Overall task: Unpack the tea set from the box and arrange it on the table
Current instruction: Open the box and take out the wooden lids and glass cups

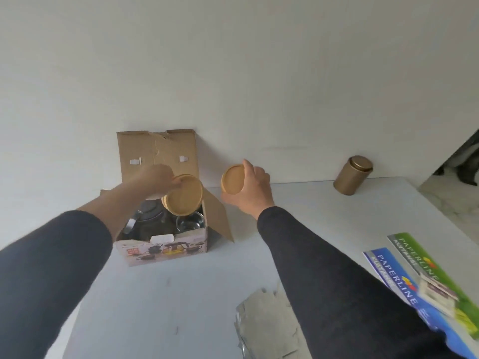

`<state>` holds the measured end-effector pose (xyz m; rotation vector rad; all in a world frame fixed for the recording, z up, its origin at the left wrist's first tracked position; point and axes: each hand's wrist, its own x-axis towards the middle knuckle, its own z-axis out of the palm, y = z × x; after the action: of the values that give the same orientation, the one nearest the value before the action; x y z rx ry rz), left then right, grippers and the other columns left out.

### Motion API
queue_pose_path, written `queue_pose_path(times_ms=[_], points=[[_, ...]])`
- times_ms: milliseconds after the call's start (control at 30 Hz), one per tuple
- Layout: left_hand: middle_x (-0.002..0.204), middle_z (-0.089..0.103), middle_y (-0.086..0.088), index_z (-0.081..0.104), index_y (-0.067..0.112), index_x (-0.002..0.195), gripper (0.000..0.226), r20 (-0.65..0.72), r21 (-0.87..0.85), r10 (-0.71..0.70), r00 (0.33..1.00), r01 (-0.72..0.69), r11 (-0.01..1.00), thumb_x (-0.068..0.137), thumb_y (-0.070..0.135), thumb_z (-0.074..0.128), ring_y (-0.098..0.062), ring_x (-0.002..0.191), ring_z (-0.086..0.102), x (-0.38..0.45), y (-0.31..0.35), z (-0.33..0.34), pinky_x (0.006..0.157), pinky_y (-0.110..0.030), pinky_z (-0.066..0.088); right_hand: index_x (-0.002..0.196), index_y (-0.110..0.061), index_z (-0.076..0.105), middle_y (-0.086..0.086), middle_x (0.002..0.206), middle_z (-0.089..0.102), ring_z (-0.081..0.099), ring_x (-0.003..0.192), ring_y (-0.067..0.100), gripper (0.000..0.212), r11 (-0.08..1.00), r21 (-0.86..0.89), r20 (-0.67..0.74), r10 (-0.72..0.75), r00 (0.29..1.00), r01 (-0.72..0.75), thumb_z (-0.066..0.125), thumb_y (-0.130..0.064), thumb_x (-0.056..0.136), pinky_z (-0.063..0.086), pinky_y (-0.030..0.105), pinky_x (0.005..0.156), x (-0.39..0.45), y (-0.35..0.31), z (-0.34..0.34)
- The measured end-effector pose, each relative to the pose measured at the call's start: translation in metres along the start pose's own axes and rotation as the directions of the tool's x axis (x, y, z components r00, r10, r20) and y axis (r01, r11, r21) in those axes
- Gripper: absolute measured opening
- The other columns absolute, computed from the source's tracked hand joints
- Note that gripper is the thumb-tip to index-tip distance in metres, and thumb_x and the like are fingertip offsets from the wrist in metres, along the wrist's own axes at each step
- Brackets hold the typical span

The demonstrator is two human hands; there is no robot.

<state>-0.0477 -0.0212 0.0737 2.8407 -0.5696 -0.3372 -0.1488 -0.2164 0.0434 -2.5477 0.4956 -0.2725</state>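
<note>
Two wooden saucers are in your hands. Your left hand (158, 178) pinches the rim of one saucer (184, 198) above the open box (166, 244), its flat face tilted toward you. Your right hand (250, 191) grips the second saucer (232, 179) by the edge, held nearly upright, face pointing left, above the white table (197, 294) right of the box. Inside the box a dark teapot (149, 218) and a glass cup (190, 222) remain.

A single wide-angle head view looks forward and steeply down from above the table (181, 294), facing the white wall (233, 73) behind it. Both forearms reach away from the lens toward the box (166, 244), which sits mid-frame, near the camera.
</note>
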Motion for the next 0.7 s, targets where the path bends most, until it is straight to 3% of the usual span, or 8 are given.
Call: queue_pose_path(times_ms=[100,267,400,567,700], points=[[0.093,0.066,-0.016,0.064,-0.001,0.104,0.041,-0.033,-0.152,-0.041,0.999,0.036,0.988,0.096,0.036,0.047,-0.028,0.084,0.061,0.013,0.042,0.017,0.068,-0.031,0.046,0.147,-0.022,0.016,0.010,0.137,0.034,0.031,0.124,0.030,0.102,0.995,-0.034,-0.017,0.090,0.996,-0.091,0.075,-0.045,0.067,0.037,0.040,0.102,-0.003,0.036,-0.020],[0.096,0.072,-0.019,0.064,0.000,0.106,0.045,0.056,-0.314,-0.071,0.996,0.085,0.946,0.098,0.038,0.041,-0.031,0.095,0.069,0.041,0.114,0.066,0.087,-0.036,0.054,0.147,-0.025,0.012,0.011,0.138,0.031,0.029,0.126,0.031,0.103,0.965,-0.075,-0.007,0.250,0.968,-0.250,0.076,-0.041,0.068,0.036,0.041,0.102,0.000,0.105,-0.035],[0.102,0.070,-0.021,0.065,-0.005,0.107,0.039,0.143,-0.406,-0.085,0.986,0.137,0.903,0.099,0.026,0.042,-0.033,0.098,0.068,0.078,0.166,0.118,0.073,-0.030,0.054,0.147,-0.025,0.011,0.011,0.139,0.030,0.029,0.125,0.031,0.103,0.945,-0.123,0.050,0.310,0.950,-0.302,0.076,-0.041,0.068,0.037,0.040,0.102,0.023,0.169,-0.031],[0.118,0.062,-0.022,0.055,-0.004,0.122,0.045,0.228,-0.369,-0.208,0.951,0.282,0.886,0.103,0.029,0.032,-0.036,0.113,0.058,0.134,0.212,0.183,0.088,-0.036,0.046,0.147,-0.025,0.011,0.011,0.139,0.029,0.028,0.127,0.031,0.103,0.944,-0.123,0.150,0.323,0.935,-0.306,0.076,-0.041,0.069,0.036,0.040,0.102,0.076,0.249,-0.019],[0.118,0.061,-0.024,0.057,-0.005,0.119,0.036,0.240,-0.368,-0.280,0.930,0.354,0.860,0.099,0.019,0.039,-0.039,0.110,0.059,0.165,0.229,0.218,0.087,-0.039,0.048,0.147,-0.025,0.012,0.011,0.140,0.029,0.027,0.128,0.031,0.101,0.947,-0.123,0.199,0.316,0.928,-0.296,0.075,-0.041,0.069,0.035,0.040,0.103,0.112,0.295,-0.008]])
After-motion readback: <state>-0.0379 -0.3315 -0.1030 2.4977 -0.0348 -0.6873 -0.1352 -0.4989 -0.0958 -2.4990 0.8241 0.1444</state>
